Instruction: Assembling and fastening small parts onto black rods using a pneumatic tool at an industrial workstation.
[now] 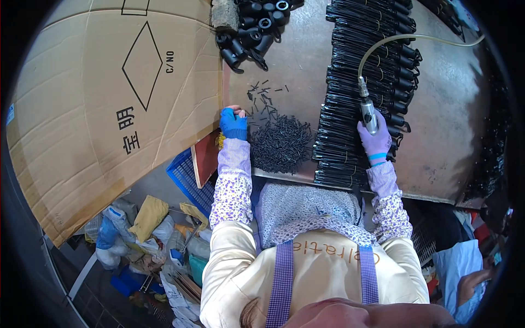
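My right hand, in a lavender glove, is wrapped round a silver air tool with a clear hose on its upper end. The tool is over a long row of black slender-ribbed pieces with dark handles, which look like folded umbrella frames. My left hand wears a blue glove with bare fingertips. Its fingers are curled in at the table's left edge; whatever they may hold is too small to make out. Just right of it lies a heap of small black pins, with loose ones scattered beyond.
Black handles with straps are piled at the far left of the table, next to a grey block. A large cardboard sheet covers the left side. Below it are a blue crate and bags. Another person's hand shows lower right.
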Demonstrator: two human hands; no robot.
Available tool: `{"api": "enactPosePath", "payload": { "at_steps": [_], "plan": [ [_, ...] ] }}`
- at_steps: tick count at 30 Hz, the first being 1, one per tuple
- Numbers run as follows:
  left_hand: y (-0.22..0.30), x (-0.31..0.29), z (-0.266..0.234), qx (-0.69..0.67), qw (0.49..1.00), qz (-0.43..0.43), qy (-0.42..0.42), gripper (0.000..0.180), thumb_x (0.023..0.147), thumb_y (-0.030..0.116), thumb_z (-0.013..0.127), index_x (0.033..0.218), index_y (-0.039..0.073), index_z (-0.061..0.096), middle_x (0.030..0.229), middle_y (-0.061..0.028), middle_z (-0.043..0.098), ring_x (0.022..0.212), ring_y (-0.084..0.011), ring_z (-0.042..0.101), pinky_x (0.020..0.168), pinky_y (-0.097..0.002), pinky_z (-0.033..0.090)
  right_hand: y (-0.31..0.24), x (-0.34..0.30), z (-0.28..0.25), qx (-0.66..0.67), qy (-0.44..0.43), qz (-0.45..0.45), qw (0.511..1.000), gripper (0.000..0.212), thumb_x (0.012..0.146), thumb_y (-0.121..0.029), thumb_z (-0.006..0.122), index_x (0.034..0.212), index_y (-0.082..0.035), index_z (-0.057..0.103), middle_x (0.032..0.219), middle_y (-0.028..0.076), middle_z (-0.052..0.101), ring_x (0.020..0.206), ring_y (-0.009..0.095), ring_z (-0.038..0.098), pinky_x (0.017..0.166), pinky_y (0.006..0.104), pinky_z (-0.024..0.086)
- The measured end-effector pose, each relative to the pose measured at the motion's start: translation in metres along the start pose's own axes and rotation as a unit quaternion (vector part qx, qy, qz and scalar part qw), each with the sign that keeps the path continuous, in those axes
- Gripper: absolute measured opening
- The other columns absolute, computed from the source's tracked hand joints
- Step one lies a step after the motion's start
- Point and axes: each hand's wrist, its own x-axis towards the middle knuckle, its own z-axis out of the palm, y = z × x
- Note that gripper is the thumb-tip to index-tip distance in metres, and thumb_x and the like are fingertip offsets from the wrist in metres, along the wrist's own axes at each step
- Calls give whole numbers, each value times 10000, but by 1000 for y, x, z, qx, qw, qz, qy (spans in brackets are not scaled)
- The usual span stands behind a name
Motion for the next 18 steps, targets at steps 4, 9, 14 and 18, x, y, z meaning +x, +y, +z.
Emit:
{"api": "enactPosePath", "payload": {
  "at_steps": [4,9,14,18],
  "plan": [
    [-14,-1,-4,47,997,61,-26,213,759,61,684,962,33,624,782,-94,616,654,-204,582,644,-300,499,0,0,0,5,2,-8,1000,566,761,-211,749,1283,-108,556,1130,103,666,953,250,660,845,318,509],
    [-33,-1,-9,-49,999,9,-15,200,757,66,681,943,23,621,770,-105,623,660,-210,596,638,-307,502,-2,0,0,4,0,0,1000,566,760,-207,750,1282,-108,556,1129,103,667,954,250,660,845,318,509],
    [-7,-3,-1,1,982,-164,-96,255,758,24,654,1006,2,598,716,-108,625,659,-192,632,634,-284,518,4,1,1,1,13,-4,1000,548,756,-248,742,1264,-132,572,1109,81,679,932,263,667,814,324,519],
    [-17,2,3,79,992,-89,-31,248,749,58,677,979,-1,605,687,-101,623,645,-207,628,622,-307,517,-1,3,3,-3,11,-23,1000,547,760,-253,740,1266,-136,569,1111,83,678,929,266,669,813,326,521]
  ]
}}
